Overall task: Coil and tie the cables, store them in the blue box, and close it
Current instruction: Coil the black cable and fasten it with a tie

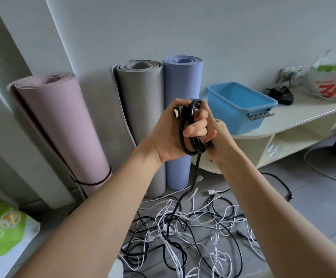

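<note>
Left hand (169,129) gripping black cable (191,137) coil, right hand (213,135) fingers curling around it; blue box (241,109) sitting lidless

light: soft, even daylight | shadows: faint | glare: none | focus: slightly soft | edges: wide-angle bending, forearms stretched

You are gripping a coiled black cable (191,135) in your left hand (173,133), your right hand (216,135) pinching its loops; its tail is hanging toward the tangled cables (193,227) on the floor.
</note>
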`<action>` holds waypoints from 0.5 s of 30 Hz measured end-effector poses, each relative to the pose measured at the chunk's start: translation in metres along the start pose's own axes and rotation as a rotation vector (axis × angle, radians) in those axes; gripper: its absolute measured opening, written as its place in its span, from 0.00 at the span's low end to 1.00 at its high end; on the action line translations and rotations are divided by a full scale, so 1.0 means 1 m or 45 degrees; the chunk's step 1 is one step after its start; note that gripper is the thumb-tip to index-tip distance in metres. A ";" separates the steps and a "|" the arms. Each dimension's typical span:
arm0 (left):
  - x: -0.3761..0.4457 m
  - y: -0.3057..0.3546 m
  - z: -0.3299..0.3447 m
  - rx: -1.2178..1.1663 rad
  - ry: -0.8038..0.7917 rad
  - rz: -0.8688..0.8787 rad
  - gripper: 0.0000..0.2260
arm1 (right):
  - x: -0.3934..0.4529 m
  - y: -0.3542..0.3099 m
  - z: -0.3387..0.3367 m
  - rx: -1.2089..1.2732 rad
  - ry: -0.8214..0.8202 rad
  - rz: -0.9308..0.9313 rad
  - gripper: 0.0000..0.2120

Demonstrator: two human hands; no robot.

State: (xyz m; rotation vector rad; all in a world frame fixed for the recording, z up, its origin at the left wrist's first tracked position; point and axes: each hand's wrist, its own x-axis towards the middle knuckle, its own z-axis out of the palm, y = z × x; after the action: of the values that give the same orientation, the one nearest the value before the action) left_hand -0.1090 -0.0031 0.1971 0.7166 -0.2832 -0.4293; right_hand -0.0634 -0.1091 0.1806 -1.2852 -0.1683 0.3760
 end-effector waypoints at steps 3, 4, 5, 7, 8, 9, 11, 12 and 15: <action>0.004 0.001 0.009 0.059 0.142 0.108 0.17 | 0.003 0.002 0.001 0.149 -0.045 0.003 0.19; 0.006 0.004 0.013 0.055 0.176 0.158 0.17 | 0.002 0.001 0.001 0.207 -0.124 0.024 0.19; 0.008 0.008 0.016 0.028 0.197 0.235 0.16 | -0.001 0.002 0.000 0.248 -0.213 0.074 0.19; 0.008 0.026 0.019 -0.132 0.212 0.506 0.15 | -0.008 0.010 -0.003 0.245 -0.330 0.191 0.21; 0.005 0.038 0.019 -0.231 0.206 0.657 0.14 | -0.010 0.017 -0.005 0.137 -0.311 0.201 0.21; 0.002 0.048 0.016 -0.307 0.223 0.788 0.14 | -0.011 0.024 -0.009 -0.062 -0.243 0.160 0.22; -0.004 0.060 0.004 -0.426 0.298 0.919 0.21 | -0.010 0.033 -0.016 -0.601 -0.067 -0.035 0.25; -0.005 0.059 -0.002 -0.442 0.361 0.921 0.25 | -0.009 0.034 -0.020 -0.910 0.046 -0.125 0.26; 0.001 0.037 -0.007 -0.258 0.642 0.801 0.24 | -0.017 0.024 -0.012 -1.777 0.186 -0.343 0.23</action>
State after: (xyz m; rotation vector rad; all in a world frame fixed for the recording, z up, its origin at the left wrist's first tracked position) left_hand -0.0952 0.0256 0.2173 0.4809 0.0214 0.3199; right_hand -0.0792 -0.1205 0.1553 -2.6091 -0.5249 -0.1499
